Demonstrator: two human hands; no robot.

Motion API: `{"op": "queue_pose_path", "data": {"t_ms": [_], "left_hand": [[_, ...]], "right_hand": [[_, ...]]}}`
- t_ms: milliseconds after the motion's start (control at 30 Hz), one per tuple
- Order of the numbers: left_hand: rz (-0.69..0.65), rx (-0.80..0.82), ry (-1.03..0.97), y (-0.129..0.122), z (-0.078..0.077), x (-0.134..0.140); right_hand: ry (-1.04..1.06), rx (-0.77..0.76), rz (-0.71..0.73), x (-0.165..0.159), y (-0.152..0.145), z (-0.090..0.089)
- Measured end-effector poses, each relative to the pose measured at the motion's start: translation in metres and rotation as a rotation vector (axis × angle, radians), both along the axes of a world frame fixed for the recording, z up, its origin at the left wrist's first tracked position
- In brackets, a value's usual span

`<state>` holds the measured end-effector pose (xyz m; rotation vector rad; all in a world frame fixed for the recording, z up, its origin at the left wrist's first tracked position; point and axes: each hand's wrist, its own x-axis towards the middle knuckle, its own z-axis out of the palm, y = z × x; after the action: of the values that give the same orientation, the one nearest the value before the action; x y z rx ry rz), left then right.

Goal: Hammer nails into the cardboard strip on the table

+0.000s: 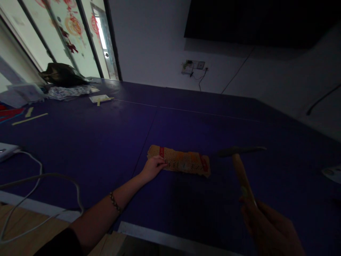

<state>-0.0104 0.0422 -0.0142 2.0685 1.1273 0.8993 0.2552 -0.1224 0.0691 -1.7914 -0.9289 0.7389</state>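
A long, ragged-edged piece of brown cardboard (183, 161) lies flat on the dark blue-purple table (202, 124), with red printed bands near its ends. Rows of small dark dots and short thin marks, perhaps nails or holes, cover its face. My left hand (153, 167) rests at its left part, fingertips pinched together; whatever they hold is too small to make out. To the right, my right hand (266, 220) grips the wooden handle of a hammer (242, 170). The hammer's dark, long, narrow head is raised above the table, apart from the cardboard.
White cables (39, 177) loop over the near left table edge by a white device (7, 151). Papers (69, 92), a dark bag (64, 74) and yellow strips (30, 119) lie far left. A white object (331, 173) sits at the right. A dark screen (261, 21) hangs on the wall.
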Motion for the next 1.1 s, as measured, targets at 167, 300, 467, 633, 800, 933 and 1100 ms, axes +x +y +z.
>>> {"op": "queue_pose_path", "data": {"t_ms": [167, 300, 467, 633, 800, 933, 1100], "left_hand": [[-0.008, 0.020, 0.027, -0.001, 0.000, 0.002], [-0.019, 0.031, 0.033, 0.000, -0.001, 0.002], [0.015, 0.034, 0.019, 0.002, -0.005, 0.001], [0.015, 0.030, 0.028, 0.002, -0.005, 0.002], [0.026, 0.029, 0.049, 0.001, -0.004, 0.002], [0.025, 0.025, 0.061, 0.001, -0.004, 0.002], [0.018, 0.015, 0.061, 0.002, -0.004, 0.002]], "right_hand": [[0.120, -0.064, 0.005, -0.010, 0.002, 0.003], [0.151, -0.083, 0.006, -0.013, 0.003, 0.004], [0.153, -0.052, 0.012, -0.019, 0.004, 0.001], [0.169, -0.115, 0.067, -0.021, 0.006, -0.003], [0.180, -0.158, 0.117, -0.019, 0.006, -0.007], [0.103, -0.173, 0.146, -0.031, 0.005, -0.003], [0.126, -0.103, 0.233, -0.068, 0.011, 0.009]]}}
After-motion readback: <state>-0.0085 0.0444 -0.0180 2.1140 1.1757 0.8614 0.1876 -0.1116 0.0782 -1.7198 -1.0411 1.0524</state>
